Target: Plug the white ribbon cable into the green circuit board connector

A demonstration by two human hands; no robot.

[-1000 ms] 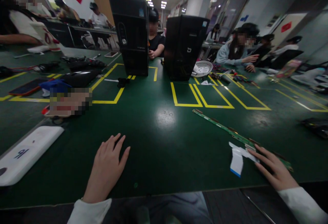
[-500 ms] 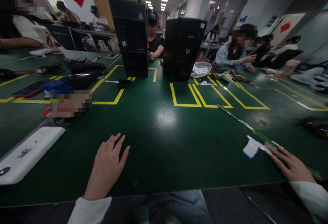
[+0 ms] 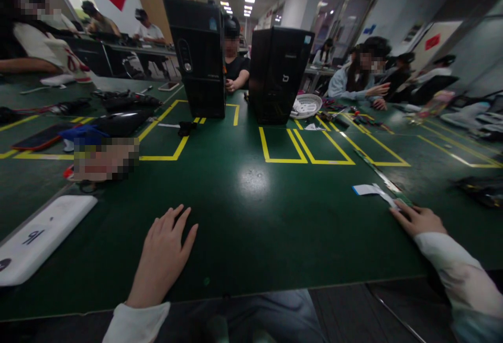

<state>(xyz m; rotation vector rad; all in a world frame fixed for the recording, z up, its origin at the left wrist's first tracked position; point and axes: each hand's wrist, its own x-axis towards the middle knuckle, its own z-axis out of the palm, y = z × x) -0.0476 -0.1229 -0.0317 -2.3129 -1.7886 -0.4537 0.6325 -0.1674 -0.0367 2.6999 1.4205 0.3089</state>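
Right hand (image 3: 420, 221) touches narrow circuit board (image 3: 375, 171) and ribbon cable (image 3: 366, 189) on bench (image 3: 267, 238).
Its grip's closure cannot be told; left hand (image 3: 162, 251) lies released. Edge handling best spares the cable.

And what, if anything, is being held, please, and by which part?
The right hand touches the green strip by the white ribbon, grip unclear; the left hand holds nothing.
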